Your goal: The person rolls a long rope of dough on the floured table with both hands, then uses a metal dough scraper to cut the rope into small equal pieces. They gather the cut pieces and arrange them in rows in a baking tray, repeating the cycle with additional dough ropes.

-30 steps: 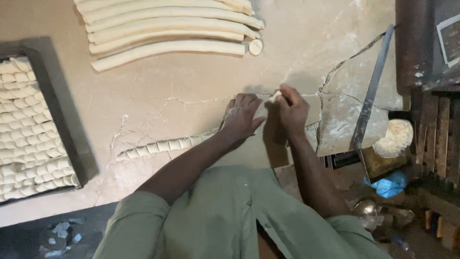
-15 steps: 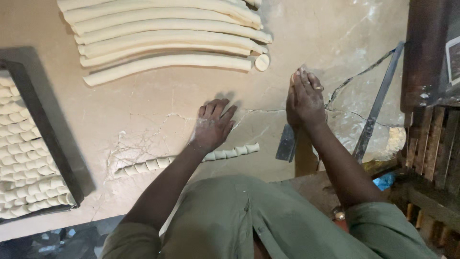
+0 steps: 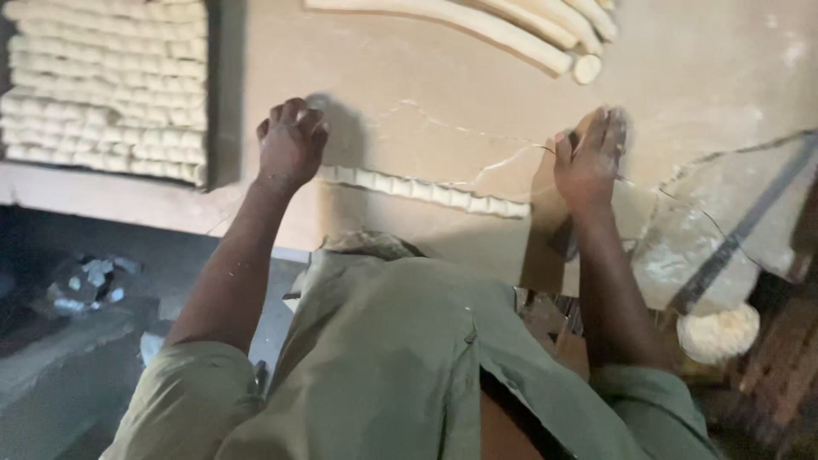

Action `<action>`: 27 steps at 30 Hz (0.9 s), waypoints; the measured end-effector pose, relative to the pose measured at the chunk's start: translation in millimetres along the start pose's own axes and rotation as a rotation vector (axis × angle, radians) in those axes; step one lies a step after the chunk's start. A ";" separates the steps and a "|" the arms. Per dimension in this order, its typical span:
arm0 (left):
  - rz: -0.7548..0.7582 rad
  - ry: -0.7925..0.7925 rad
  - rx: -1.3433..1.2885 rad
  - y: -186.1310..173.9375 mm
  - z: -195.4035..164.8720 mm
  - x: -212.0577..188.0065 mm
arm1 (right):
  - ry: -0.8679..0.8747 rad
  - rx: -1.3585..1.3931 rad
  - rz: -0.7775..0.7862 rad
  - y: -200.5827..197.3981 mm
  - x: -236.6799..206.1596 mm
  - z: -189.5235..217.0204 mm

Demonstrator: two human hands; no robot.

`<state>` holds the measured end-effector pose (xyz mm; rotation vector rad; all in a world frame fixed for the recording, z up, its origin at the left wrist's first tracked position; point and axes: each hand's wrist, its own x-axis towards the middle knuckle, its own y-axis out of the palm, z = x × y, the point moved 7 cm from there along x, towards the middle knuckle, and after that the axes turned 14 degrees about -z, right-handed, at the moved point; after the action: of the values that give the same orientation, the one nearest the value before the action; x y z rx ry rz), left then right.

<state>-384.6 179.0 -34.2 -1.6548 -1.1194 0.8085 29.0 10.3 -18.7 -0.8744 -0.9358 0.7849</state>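
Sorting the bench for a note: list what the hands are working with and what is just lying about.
In hand:
- left hand at the end of the row of cut dough pieces
- right hand flat on the worktop

Lying about:
- long dough rolls
- tray of cut pieces
- dough lump

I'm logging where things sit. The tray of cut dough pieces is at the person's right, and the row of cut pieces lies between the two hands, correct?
Not quite. In the head view the tray is at the person's left, beyond the left hand. The row of cut pieces does lie between it and the right hand.
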 end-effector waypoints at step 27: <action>-0.107 0.291 0.065 -166.1 329.8 24.2 | -0.485 0.099 0.166 165.7 6.6 581.0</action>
<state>-716.9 335.1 12.1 -1.5846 -0.9581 0.5105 -524.6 248.5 24.7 -0.6902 -1.2455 1.2094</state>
